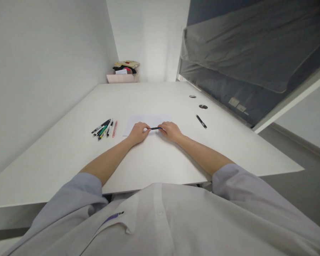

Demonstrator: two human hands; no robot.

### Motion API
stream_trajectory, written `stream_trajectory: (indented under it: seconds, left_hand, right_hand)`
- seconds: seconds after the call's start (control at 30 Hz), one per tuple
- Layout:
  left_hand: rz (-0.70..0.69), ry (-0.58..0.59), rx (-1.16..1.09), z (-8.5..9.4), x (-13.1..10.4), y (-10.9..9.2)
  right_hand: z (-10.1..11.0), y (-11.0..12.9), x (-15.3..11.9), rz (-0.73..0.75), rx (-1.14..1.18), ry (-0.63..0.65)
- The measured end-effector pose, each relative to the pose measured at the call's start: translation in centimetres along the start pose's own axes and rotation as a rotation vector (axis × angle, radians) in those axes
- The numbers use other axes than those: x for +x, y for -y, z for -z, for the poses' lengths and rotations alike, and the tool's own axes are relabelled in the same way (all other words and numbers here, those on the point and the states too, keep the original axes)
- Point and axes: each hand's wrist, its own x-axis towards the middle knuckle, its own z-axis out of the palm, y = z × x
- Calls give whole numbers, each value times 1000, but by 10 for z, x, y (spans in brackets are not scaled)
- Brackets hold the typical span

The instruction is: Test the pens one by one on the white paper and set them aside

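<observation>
Your left hand [139,132] and right hand [171,131] pinch 1 dark pen [154,128] toward the tabletop's [152,160] near edge. Paper [151,119] lies beneath.

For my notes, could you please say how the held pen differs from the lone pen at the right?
The held pen is pinched between left hand and right hand; the lone pen lies on the table. The held pen points nearly crosswise; the lone pen slants. Both look dark.
</observation>
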Motion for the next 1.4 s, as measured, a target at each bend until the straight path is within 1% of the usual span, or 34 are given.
stream_trajectory:
  seconds: [0.2, 0.27, 0.33, 0.4, 0.43, 0.53, 0.6, 0.67, 0.73, 0.83, 0.93, 1.03, 1.23, 1.4]
  left_hand:
    - [9, -29, 33, 1, 0, -1]
    - [18, -51, 55, 1, 0, -1]
    - [28, -65, 82, 1, 0, 1]
    - [42, -69, 105, 1, -1, 3]
    - [50, -68, 114, 1, -1, 4]
    - [65, -63, 135, 2, -1, 4]
    - [58, -72, 147, 2, -1, 3]
    - [33, -91, 154, 3, -1, 0]
    - [3, -114, 156, 5, -2, -4]
    - [-21, -142, 154, 6, -3, -7]
    - [-27, -162, 156, 6, -4, -9]
    - [-36, -173, 157, 7, -5, -9]
    - [-52, -168, 157, 8, -5, -11]
    - [-54, -166, 151, 8, -4, -12]
  right_hand:
    - [4, 3, 0, -45, 35, 5]
    - [5, 0, 0, -96, 93, -28]
    - [5, -6, 1, -181, 197, -71]
    - [5, -13, 2, -281, 375, -111]
    - [5, -16, 3, -324, 499, -126]
    - [6, -22, 5, -415, 954, -137]
    - [9, -20, 6, -452, 1219, -147]
    - [13, -16, 6, -491, 1396, -148]
    - [19, -10, 6, -530, 1500, -118]
    - [26, -4, 6, -555, 1549, -94]
    - [29, -1, 6, -548, 1563, -146]
    - [27, -1, 6, -540, 1560, -190]
    - [21, -3, 8, -542, 1477, -220]
    - [25, -1, 8, -569, 1558, -247]
